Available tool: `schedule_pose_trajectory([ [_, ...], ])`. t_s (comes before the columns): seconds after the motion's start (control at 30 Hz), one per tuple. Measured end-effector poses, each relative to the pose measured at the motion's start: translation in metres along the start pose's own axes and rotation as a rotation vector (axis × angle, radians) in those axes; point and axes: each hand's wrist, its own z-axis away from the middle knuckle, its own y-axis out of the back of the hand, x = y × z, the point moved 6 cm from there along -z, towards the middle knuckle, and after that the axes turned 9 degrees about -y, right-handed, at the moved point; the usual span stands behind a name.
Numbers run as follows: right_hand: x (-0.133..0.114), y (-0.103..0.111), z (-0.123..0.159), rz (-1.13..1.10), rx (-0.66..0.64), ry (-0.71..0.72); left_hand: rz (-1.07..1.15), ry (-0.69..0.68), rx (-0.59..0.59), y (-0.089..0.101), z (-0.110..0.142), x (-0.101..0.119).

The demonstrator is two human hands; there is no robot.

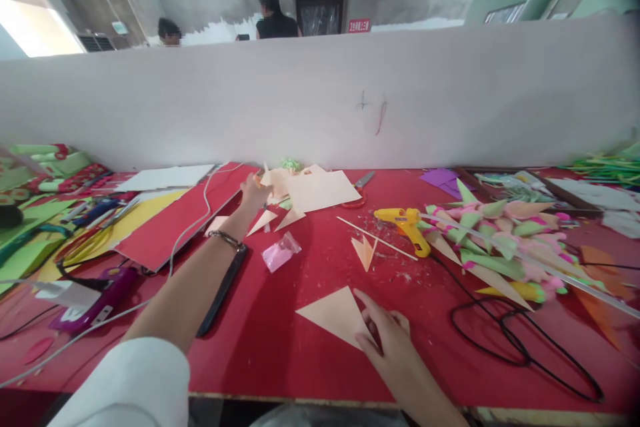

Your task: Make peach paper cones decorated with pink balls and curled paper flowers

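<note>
My right hand (389, 333) is at the table's near side, thumb and fingers closed on the right edge of a peach paper piece (333, 317) with pointed corners. My left hand (256, 193) reaches to the far side, at the left end of a heap of peach paper. Its fingers are bent in, and what lies between them is too small to make out. A large peach sheet (325, 192) lies right of that hand, and small cut triangles (263, 221) lie just below it. A small folded peach piece (365, 253) sits beyond my right hand.
A yellow glue gun (407, 227) lies at right, its black cable looping forward. Beside it are paper cones with pink tips (495, 233). Scissors (364, 180), a thin stick (377, 238), a pink plastic packet (281, 252) and a purple power strip (100, 300) also lie about.
</note>
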Motion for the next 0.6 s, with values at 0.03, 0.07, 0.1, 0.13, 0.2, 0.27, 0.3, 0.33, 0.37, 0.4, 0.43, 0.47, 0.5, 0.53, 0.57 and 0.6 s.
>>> schedule_pose_trajectory([
  [0.03, 0.0, 0.001, -0.001, 0.0, -0.019, -0.002, -0.01, -0.027, -0.021, -0.002, 0.008, 0.006],
  [0.07, -0.001, 0.002, -0.002, -0.001, -0.033, -0.003, -0.015, -0.077, -0.061, -0.004, 0.019, 0.014],
  [0.1, -0.002, 0.004, -0.004, -0.005, -0.043, -0.001, -0.015, -0.134, -0.118, -0.007, 0.034, 0.024],
  [0.13, -0.003, 0.006, -0.006, -0.011, -0.052, 0.004, -0.014, -0.236, -0.212, -0.012, 0.053, 0.037],
  [0.2, -0.007, 0.012, -0.011, -0.022, -0.075, 0.019, -0.151, -0.665, -0.548, -0.029, 0.106, 0.071],
  [0.27, -0.011, 0.018, -0.016, -0.031, -0.111, 0.035, -0.322, -0.949, -0.687, -0.034, 0.159, 0.09],
  [0.3, -0.013, 0.02, -0.019, -0.036, -0.126, 0.045, -0.412, -1.032, -0.715, -0.035, 0.18, 0.094],
  [0.33, -0.014, 0.022, -0.021, -0.042, -0.131, 0.058, -0.472, -1.1, -0.714, -0.035, 0.197, 0.097],
  [0.37, -0.014, 0.024, -0.023, -0.053, -0.134, 0.078, -0.535, -1.13, -0.706, -0.034, 0.21, 0.098],
  [0.4, -0.014, 0.024, -0.025, -0.066, -0.139, 0.1, -0.575, -1.164, -0.68, -0.033, 0.22, 0.099],
  [0.43, -0.014, 0.024, -0.026, -0.082, -0.148, 0.121, -0.597, -1.197, -0.645, -0.031, 0.228, 0.101],
  [0.47, -0.013, 0.022, -0.026, -0.098, -0.164, 0.14, -0.61, -1.227, -0.607, -0.029, 0.234, 0.102],
  [0.5, -0.013, 0.019, -0.027, -0.114, -0.182, 0.159, -0.613, -1.254, -0.568, -0.027, 0.24, 0.104],
  [0.53, -0.013, 0.017, -0.027, -0.126, -0.202, 0.178, -0.611, -1.279, -0.537, -0.025, 0.244, 0.106],
  [0.57, -0.014, 0.014, -0.027, -0.134, -0.221, 0.203, -0.604, -1.306, -0.507, -0.024, 0.248, 0.109],
  [0.6, -0.015, 0.012, -0.027, -0.14, -0.231, 0.231, -0.601, -1.33, -0.481, -0.024, 0.252, 0.111],
])
